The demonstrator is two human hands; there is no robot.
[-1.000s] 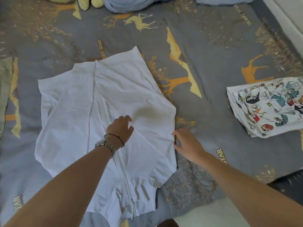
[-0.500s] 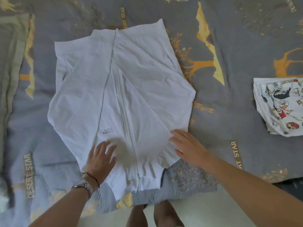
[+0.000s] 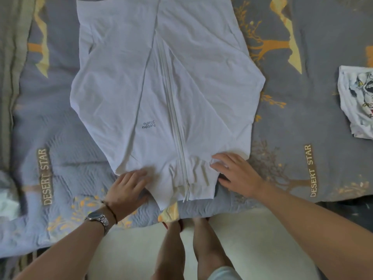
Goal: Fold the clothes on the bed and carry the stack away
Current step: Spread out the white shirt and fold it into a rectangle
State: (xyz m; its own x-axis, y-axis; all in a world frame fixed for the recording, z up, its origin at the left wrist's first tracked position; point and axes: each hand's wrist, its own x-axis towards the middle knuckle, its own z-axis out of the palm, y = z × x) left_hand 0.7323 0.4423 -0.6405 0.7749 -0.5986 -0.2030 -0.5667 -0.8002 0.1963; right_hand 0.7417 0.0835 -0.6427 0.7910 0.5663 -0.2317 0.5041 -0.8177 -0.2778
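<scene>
The white zip garment (image 3: 161, 81) lies flat on the bed (image 3: 302, 110), its long axis running from the near edge to the far side, zipper (image 3: 171, 110) down the middle. Both hands rest at its near end: the left hand (image 3: 127, 190) flat with fingers spread on the near-left corner, the right hand (image 3: 236, 174) flat and relaxed on the near-right corner, neither gripping. The far hem is cut off by the frame. A folded printed garment (image 3: 357, 102) lies well apart at the right, partly out of view.

bedspread (image 3: 292, 118): "DESERT STAR" | white garment (image 3: 121, 87): "Fuotdma Studio"
</scene>
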